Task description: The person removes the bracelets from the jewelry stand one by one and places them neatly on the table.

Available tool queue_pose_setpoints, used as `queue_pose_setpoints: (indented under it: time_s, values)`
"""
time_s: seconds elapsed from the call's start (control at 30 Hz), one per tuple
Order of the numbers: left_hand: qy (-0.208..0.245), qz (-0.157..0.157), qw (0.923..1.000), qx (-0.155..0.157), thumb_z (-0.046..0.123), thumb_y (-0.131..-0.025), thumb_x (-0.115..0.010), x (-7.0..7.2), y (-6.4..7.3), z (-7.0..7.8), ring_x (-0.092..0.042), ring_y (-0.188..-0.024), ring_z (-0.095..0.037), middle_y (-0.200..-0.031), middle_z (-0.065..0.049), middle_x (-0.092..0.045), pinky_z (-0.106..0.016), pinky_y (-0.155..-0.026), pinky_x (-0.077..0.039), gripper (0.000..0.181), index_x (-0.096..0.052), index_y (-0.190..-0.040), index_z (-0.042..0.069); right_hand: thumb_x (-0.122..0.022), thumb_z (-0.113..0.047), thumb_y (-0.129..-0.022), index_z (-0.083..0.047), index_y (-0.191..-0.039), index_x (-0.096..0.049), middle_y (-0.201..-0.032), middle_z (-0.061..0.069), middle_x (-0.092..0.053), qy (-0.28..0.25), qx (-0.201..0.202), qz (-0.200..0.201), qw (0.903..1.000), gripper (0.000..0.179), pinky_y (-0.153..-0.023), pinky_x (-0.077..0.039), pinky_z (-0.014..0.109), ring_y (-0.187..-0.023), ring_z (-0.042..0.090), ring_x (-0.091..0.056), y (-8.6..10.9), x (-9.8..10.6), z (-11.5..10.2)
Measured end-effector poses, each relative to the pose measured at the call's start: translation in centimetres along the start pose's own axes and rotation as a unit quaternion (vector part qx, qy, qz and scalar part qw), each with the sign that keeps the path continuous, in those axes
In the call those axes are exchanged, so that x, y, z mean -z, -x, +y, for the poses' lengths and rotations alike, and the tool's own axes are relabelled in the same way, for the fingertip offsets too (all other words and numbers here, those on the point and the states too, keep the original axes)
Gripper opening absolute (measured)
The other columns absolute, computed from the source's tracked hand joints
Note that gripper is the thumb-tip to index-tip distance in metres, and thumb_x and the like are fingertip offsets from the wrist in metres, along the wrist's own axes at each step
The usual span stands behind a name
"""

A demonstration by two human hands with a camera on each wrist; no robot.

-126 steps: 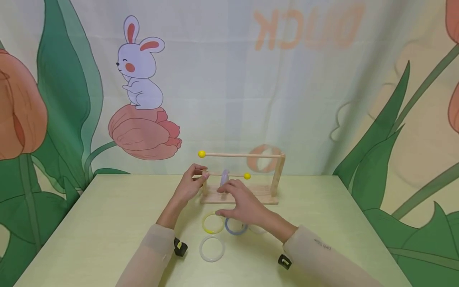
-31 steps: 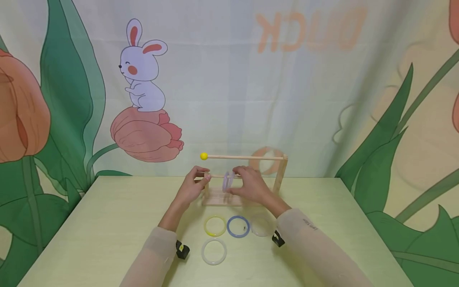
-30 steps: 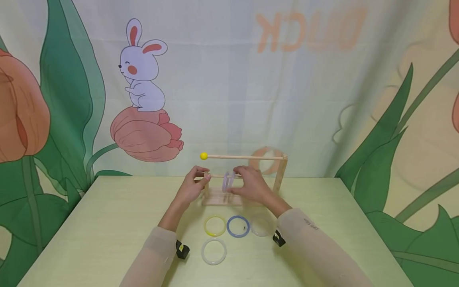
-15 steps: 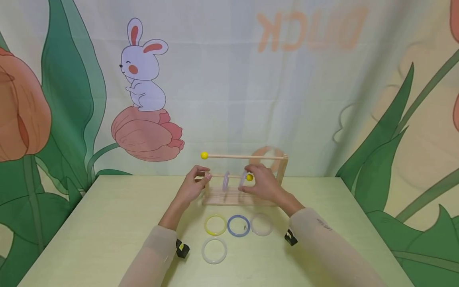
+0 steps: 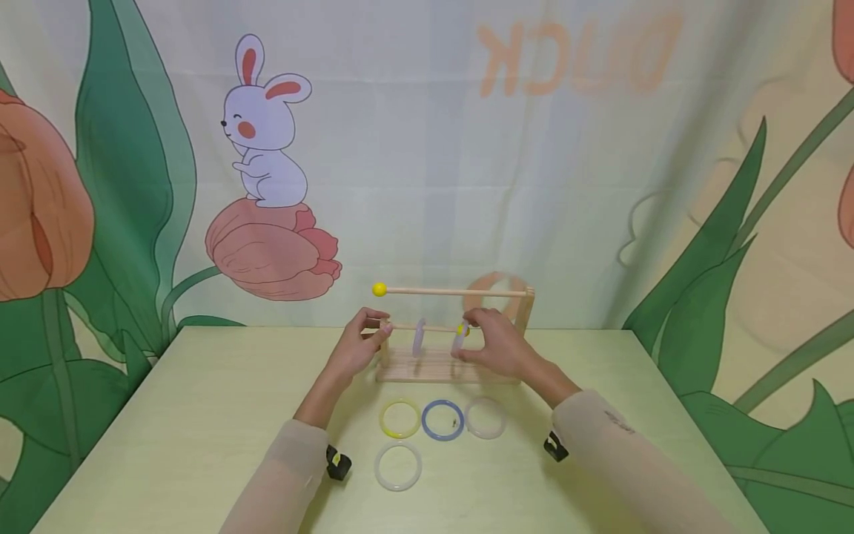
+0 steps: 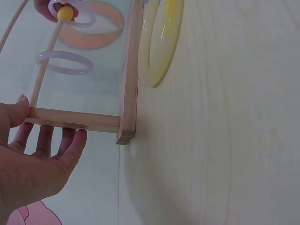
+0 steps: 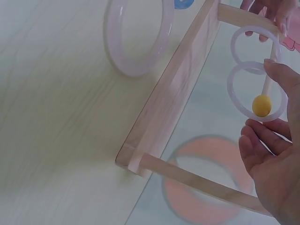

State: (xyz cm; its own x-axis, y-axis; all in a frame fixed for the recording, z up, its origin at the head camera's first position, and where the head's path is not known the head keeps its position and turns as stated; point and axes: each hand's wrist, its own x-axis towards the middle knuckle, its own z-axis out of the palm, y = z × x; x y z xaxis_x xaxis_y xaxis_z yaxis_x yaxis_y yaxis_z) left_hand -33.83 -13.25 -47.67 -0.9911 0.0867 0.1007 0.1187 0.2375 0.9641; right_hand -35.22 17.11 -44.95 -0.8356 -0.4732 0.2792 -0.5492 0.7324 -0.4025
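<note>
A wooden rack (image 5: 448, 376) with two rods stands toward the back of the table. My left hand (image 5: 360, 345) grips its short left post (image 6: 79, 117), thumb on one side and fingers on the other. From this post the lower rod (image 5: 404, 326) runs right to a yellow ball end (image 7: 261, 106). A pale purple ring (image 5: 419, 338) hangs on that rod near its middle. My right hand (image 5: 499, 343) pinches a second pale purple ring (image 7: 230, 84) between thumb and fingers at the ball, which shows inside this ring's loop in the right wrist view.
In front of the rack lie a yellow ring (image 5: 382, 428), a blue ring (image 5: 425, 430), a pale pinkish ring (image 5: 485, 437) and a whitish ring (image 5: 397, 489). The bare upper rod (image 5: 454, 291) runs from the tall right post leftward to its own yellow ball (image 5: 379, 289). A printed curtain (image 5: 427, 185) hangs behind.
My right hand has drawn one pale purple ring rightward along the lower rod, away from the other ring, to the ball end. My left hand keeps its grip on the post.
</note>
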Motion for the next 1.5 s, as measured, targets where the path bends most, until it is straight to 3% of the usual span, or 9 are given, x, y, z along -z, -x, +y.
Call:
queue_pose_setpoints:
  time_s: [0.47,0.87,1.03,1.17,1.3,1.5]
  values:
    - [-0.001,0.004,1.0,-0.006,0.025,-0.109,-0.063,-0.1,-0.3,-0.2,-0.063,-0.124,-0.039,-0.136,-0.019,-0.06,-0.053,-0.107,-0.053,0.038,-0.055,-0.141,0.006,-0.087,-0.042,-0.088,-0.001,-0.13,-0.063,-0.124,0.016,-0.066,-0.011,0.016,-0.006,0.9998,0.064,-0.099,-0.053,0.052,-0.116,0.035,-0.061,1.9,0.8,0.5]
    - [0.001,0.003,1.0,-0.001,0.026,-0.109,-0.064,0.0,-0.2,-0.2,-0.063,-0.124,-0.038,-0.134,-0.017,-0.06,-0.052,-0.107,-0.053,0.037,-0.056,-0.14,0.008,-0.093,-0.038,-0.081,-0.009,-0.118,-0.066,-0.116,0.004,-0.07,-0.071,0.024,-0.025,0.9969,0.055,-0.095,-0.054,0.05,-0.112,0.028,-0.064,4.7,0.6,-0.5]
    - [0.006,0.002,0.9999,-0.009,0.025,-0.109,-0.064,0.1,-0.3,-0.2,-0.063,-0.124,-0.04,-0.134,-0.019,-0.059,-0.054,-0.107,-0.053,0.034,-0.057,-0.138,0.009,-0.094,-0.037,-0.08,-0.008,-0.119,-0.065,-0.116,0.002,-0.07,-0.12,0.018,-0.039,0.9919,0.057,-0.096,-0.053,0.057,-0.114,0.031,-0.063,5.8,0.0,-1.0]
    - [0.009,0.002,0.9999,-0.009,0.024,-0.109,-0.064,0.0,-0.3,-0.2,-0.063,-0.124,-0.041,-0.134,-0.02,-0.059,-0.054,-0.107,-0.052,0.034,-0.057,-0.138,0.009,-0.095,-0.035,-0.08,-0.012,-0.117,-0.065,-0.116,0.0,-0.07,-0.149,0.027,-0.044,0.9875,0.053,-0.095,-0.052,0.058,-0.113,0.026,-0.062,6.7,-0.9,-1.4]
    - [0.005,0.002,1.0,-0.003,0.024,-0.109,-0.064,0.0,-0.3,-0.3,-0.063,-0.124,-0.039,-0.134,-0.019,-0.059,-0.052,-0.107,-0.053,0.035,-0.057,-0.139,0.008,-0.095,-0.037,-0.079,-0.015,-0.116,-0.066,-0.116,0.001,-0.071,-0.16,0.032,-0.051,0.9853,0.052,-0.093,-0.053,0.055,-0.109,0.017,-0.062,7.5,-1.8,-1.8]
    - [0.004,0.004,1.0,0.0,0.025,-0.109,-0.063,0.1,-0.3,-0.2,-0.064,-0.123,-0.038,-0.133,-0.018,-0.06,-0.051,-0.106,-0.054,0.034,-0.057,-0.138,0.009,-0.096,-0.039,-0.078,-0.009,-0.118,-0.067,-0.116,0.005,-0.072,-0.166,0.034,-0.052,0.9841,0.057,-0.092,-0.052,0.054,-0.108,0.015,-0.062,8.5,-2.8,-2.2]
